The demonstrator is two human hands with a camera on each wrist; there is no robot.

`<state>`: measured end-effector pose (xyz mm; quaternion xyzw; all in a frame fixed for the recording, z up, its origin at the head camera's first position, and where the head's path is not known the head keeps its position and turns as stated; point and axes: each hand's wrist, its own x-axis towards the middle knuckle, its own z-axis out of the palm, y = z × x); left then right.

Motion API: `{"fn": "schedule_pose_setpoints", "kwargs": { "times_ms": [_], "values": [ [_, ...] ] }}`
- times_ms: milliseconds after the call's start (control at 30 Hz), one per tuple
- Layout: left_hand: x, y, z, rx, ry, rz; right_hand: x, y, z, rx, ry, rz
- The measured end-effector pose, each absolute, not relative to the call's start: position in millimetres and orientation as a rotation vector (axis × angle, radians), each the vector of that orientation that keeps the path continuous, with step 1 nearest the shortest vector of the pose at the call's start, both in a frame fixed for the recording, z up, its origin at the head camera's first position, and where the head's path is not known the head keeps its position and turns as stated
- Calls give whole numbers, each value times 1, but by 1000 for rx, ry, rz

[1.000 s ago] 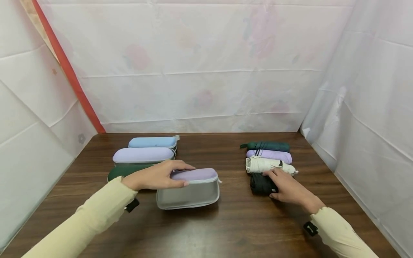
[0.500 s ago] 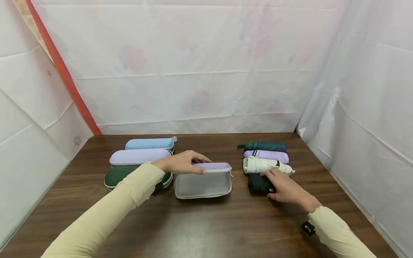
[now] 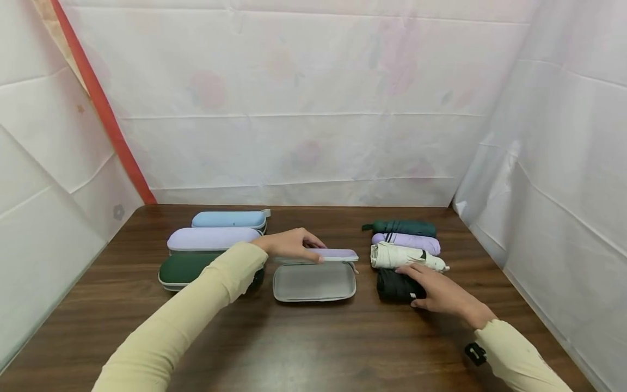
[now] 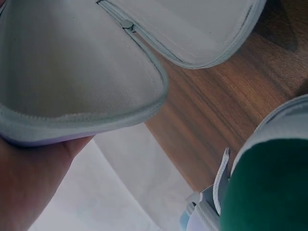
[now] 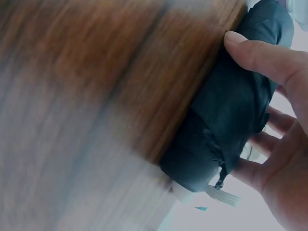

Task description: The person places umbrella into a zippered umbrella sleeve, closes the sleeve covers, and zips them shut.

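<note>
In the head view my left hand point(image 3: 291, 244) holds the raised lid of a purple zip case point(image 3: 338, 254). The case stands unzipped on the table, its grey inside facing me. From the left wrist, the case's pale lining point(image 4: 72, 62) and zip show, with the hand point(image 4: 38, 173) at the lid's outer side. On the right, my right hand point(image 3: 441, 286) grips a black folded umbrella point(image 3: 394, 287) lying on the table. The right wrist view has the thumb on one side of that umbrella point(image 5: 226, 106) and the fingers on the other, partly hidden.
Left of the open case lie a green case point(image 3: 183, 269), a lavender case point(image 3: 210, 239) and a light blue case point(image 3: 227, 219). Behind the black umbrella lie a white umbrella point(image 3: 404, 256), a purple umbrella point(image 3: 409, 243) and a dark green umbrella point(image 3: 406, 227). White sheeting surrounds the table.
My left hand has carried the purple case right and away from me, and its lid now leans further back. The right hand has stayed on the black umbrella, which has hardly moved.
</note>
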<state>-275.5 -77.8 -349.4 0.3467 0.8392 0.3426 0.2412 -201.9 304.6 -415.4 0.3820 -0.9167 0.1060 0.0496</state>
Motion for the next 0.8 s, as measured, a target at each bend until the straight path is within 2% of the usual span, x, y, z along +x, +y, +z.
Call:
{"fn": "schedule_pose_setpoints", "kwargs": {
  "times_ms": [433, 800],
  "values": [
    [-280, -71, -354, 882, 2266, 961, -209, 300, -416, 1059, -2721, 330],
    [-279, -76, -357, 843, 2287, 943, -215, 274, -403, 1115, -2720, 284]
  ]
}}
